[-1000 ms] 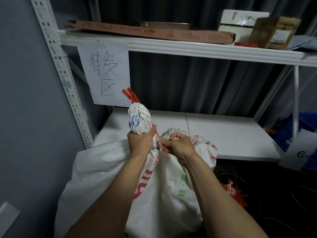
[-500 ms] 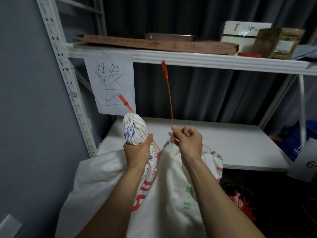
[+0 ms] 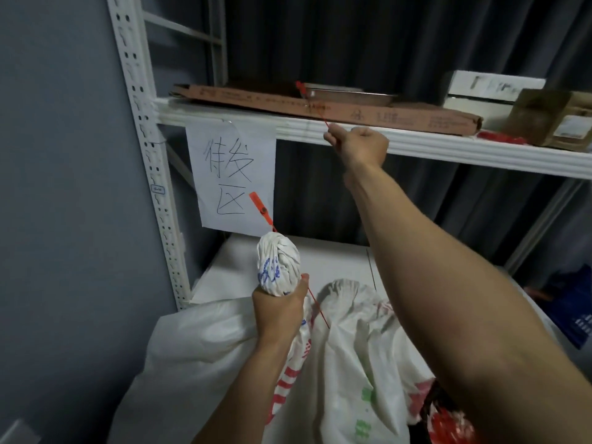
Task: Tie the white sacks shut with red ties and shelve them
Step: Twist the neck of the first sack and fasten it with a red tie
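Note:
A white sack [image 3: 352, 363] with red and green print stands in front of the lower shelf [image 3: 336, 261]. My left hand [image 3: 278, 312] grips its twisted neck [image 3: 277, 267], which points upward. One red tie [image 3: 259, 205] runs along the neck, its tag sticking up above and its tail poking out below my thumb. My right hand [image 3: 358, 145] is raised to the edge of the upper shelf [image 3: 448, 149], pinching a second red tie [image 3: 307, 97] that stands up from my fingers.
Another white sack [image 3: 198, 347] lies at lower left. A paper sign [image 3: 230, 174] hangs from the upper shelf. Flat cardboard [image 3: 352, 113], a white box [image 3: 490, 91] and a brown box [image 3: 551, 120] sit on top. More red ties [image 3: 448, 424] lie at lower right.
My right hand pulled one red tie away from the sack's neck and rose with it to the upper shelf's edge. My left hand kept its grip on the neck.

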